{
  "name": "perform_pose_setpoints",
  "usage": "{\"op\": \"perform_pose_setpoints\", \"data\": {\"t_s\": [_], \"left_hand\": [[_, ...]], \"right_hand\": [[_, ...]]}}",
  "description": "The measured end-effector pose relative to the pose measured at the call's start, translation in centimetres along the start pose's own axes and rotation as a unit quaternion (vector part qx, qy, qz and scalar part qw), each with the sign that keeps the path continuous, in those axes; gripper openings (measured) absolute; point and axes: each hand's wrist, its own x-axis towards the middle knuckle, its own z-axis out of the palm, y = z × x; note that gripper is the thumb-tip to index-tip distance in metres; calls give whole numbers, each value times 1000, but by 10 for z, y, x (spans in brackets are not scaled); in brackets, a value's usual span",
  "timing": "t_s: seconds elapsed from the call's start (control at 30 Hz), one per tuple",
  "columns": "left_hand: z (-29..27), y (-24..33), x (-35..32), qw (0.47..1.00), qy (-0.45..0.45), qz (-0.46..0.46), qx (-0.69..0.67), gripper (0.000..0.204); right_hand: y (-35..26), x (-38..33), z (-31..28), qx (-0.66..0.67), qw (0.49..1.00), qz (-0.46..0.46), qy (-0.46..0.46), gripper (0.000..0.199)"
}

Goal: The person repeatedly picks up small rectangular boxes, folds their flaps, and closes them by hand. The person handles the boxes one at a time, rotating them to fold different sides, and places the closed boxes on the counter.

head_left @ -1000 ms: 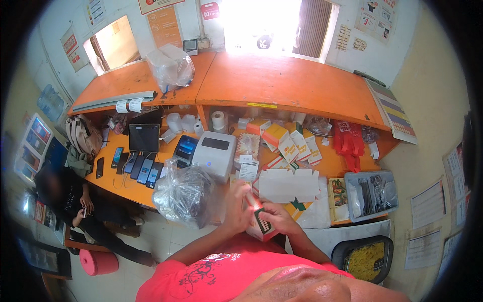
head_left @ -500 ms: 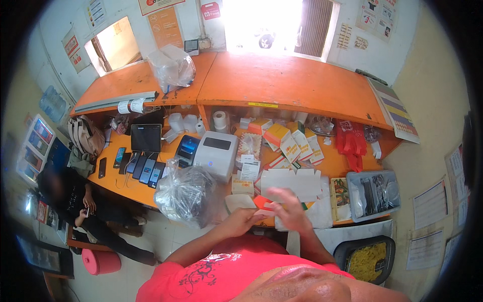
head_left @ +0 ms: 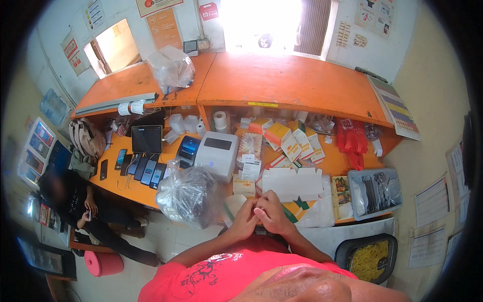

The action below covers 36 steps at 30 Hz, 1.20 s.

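Looking down through the head camera, I see my left hand (head_left: 245, 217) and my right hand (head_left: 271, 214) pressed together just above the near edge of the orange wooden desk (head_left: 347, 163), fingers curled and touching each other; whatever small thing they pinch is hidden between the fingers, so I cannot tell what it is; a pale round disc-like object (head_left: 232, 205) sits just left of the left hand, touching or nearly touching it. Just beyond the hands, on the far side, lies a flat white unfolded cardboard box (head_left: 294, 183); left of the hands stands a crinkled clear plastic bag (head_left: 188, 196) bulging over the desk's near edge. Farther off, a white desktop label printer (head_left: 217, 153) sits behind the bag; left of it a row of dark smartphones (head_left: 146, 168) lies side by side in front of a black tablet screen (head_left: 147, 139) propped upright. Right of the printer, small orange-and-white cartons (head_left: 287, 141) are piled loosely; a red plastic bag (head_left: 352, 141) lies farther right; near the right end a grey plastic tray of dark items (head_left: 375, 194) rests at the desk's corner. Beyond all this runs the raised orange counter top (head_left: 282, 83), with another clear plastic bag (head_left: 171, 68) on its left part. At far left, a seated person in dark clothes (head_left: 75, 201) holds something small in their own hands; a red round stool (head_left: 103, 262) stands near them on the floor; a black bin of yellow material (head_left: 370, 256) sits at the near right.
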Motion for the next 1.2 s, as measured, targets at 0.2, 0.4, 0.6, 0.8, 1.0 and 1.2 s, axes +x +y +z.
{"op": "perform_pose_setpoints", "data": {"t_s": [0.2, 0.4, 0.6, 0.8, 1.0, 1.2], "left_hand": [[-16, 5, 0, 976, -141, -136, -97, 22], [-14, 26, 14, 978, 57, -112, -165, 20], [-12, 18, 15, 988, 75, -48, -124, 20], [-20, 24, 13, 995, 97, 2, -23, 19], [-30, 24, 6, 990, 103, 51, 87, 18], [-32, 32, 7, 988, 95, 69, 96, 14]], "right_hand": [[-21, 10, -5, -29, 995, -33, 93, 36], [-18, -8, 20, 37, 980, 96, 168, 33], [-27, 3, 30, 0, 973, 63, 223, 36], [-28, 10, 23, 22, 978, -16, 208, 25], [-12, 6, 11, 307, 937, 123, 109, 17], [-14, 7, 0, 322, 938, 103, 82, 12]]}}
